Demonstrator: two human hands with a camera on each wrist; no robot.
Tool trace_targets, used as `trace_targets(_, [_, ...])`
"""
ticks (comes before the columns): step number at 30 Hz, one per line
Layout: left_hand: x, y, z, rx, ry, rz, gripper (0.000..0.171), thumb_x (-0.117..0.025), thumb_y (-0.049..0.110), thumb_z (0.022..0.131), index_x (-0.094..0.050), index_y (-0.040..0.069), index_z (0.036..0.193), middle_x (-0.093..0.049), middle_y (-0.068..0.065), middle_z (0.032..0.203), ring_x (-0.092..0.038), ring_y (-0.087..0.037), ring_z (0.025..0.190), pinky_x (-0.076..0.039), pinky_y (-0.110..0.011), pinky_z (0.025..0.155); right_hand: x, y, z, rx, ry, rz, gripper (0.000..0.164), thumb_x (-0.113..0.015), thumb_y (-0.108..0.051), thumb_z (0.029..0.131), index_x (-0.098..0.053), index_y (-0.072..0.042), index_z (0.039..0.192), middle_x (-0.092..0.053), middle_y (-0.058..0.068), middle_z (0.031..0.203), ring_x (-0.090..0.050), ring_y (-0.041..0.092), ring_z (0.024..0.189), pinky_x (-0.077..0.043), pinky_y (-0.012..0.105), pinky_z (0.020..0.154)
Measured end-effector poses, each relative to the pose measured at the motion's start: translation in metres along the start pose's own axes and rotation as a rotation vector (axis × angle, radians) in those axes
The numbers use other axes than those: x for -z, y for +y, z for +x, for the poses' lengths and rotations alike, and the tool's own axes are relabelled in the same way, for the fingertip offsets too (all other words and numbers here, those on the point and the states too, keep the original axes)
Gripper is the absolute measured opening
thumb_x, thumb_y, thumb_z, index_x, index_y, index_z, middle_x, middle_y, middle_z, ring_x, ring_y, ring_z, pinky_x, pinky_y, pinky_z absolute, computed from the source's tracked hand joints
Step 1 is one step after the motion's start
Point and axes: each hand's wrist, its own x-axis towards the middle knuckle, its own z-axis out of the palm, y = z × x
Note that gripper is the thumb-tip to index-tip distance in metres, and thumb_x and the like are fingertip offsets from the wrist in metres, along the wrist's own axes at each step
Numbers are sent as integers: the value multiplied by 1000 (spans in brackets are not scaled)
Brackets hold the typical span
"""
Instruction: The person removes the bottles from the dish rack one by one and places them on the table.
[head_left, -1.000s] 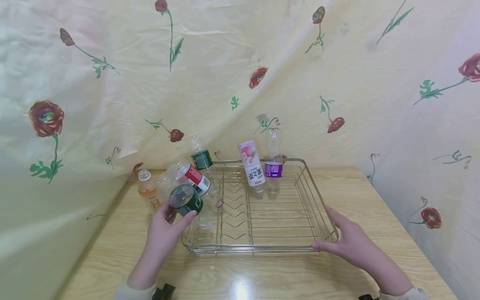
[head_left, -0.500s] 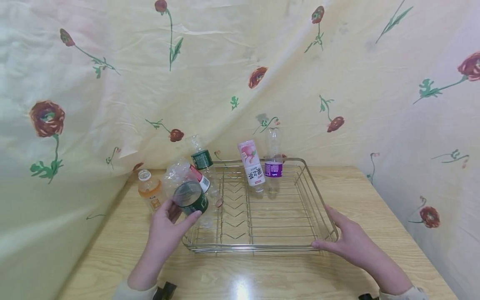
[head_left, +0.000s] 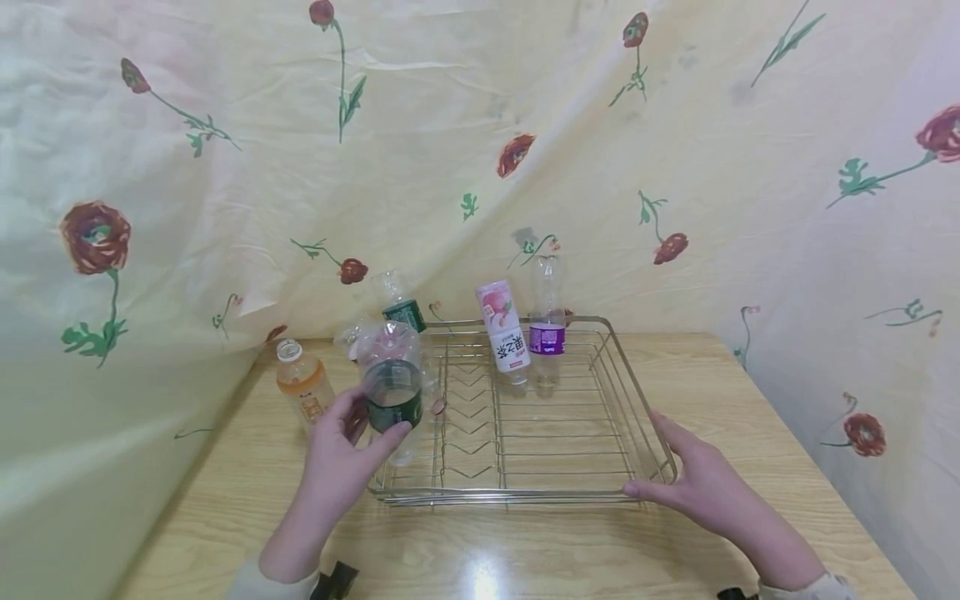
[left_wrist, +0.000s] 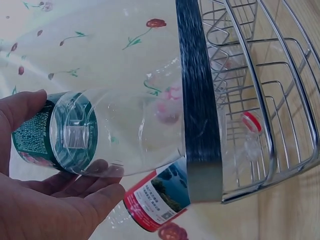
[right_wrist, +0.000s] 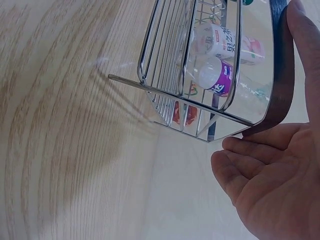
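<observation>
My left hand (head_left: pixel 337 458) grips a clear plastic bottle (head_left: pixel 395 410) with a green label, over the left end of a wire dish rack (head_left: pixel 517 497). In the left wrist view, thumb and fingers lie around the green-labelled part of this bottle (left_wrist: pixel 135 130), above the rack's rim. At the rack's front right corner my right hand (head_left: pixel 708 479) holds the rim, thumb at the front and fingers along the side. Inside the rack at the back lean a pink-and-white bottle (head_left: pixel 504 325) and a clear bottle with a purple label (head_left: pixel 547 339).
Left of the rack stands an orange-labelled bottle (head_left: pixel 306 387). Another green-labelled bottle (head_left: pixel 403 312) leans at the back left. A red-labelled bottle (left_wrist: pixel 157 192) shows in the left wrist view. Flowered cloth (head_left: pixel 420 167) hangs behind the wooden table (head_left: pixel 570 550).
My left hand has moved slightly right with the green-labelled bottle, turning it more upright and covering the red-labelled bottle in the head view. The right hand stays on the rack corner.
</observation>
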Motion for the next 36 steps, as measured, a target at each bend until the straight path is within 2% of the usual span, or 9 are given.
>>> trace_targets(7, [-2, 5, -2, -19, 3, 15, 68, -88, 17, 81, -54, 1, 138, -59, -15, 135, -54, -31, 127, -39, -44, 112, 0, 0, 1, 8, 2, 4, 118, -87, -51, 76, -25, 11, 155, -33, 37, 152, -41, 60, 128, -36, 72, 102])
trace_targets(15, [-5, 7, -4, -28, 1, 61, 69, -88, 18, 83, -54, 2, 140, -58, -14, 137, -53, -31, 129, -40, -46, 111, -1, 0, 2, 15, 0, 13, 118, -86, -53, 77, -25, 11, 155, -33, 36, 153, -37, 59, 132, -34, 72, 103])
trace_targets(36, [-13, 12, -3, -83, -18, 95, 67, -89, 19, 82, -57, 5, 138, -59, -12, 139, -52, -32, 131, -37, -49, 112, 2, 0, -1, 21, 15, 4, 117, -87, -50, 76, -25, 10, 155, -31, 37, 153, -33, 58, 135, -33, 72, 104])
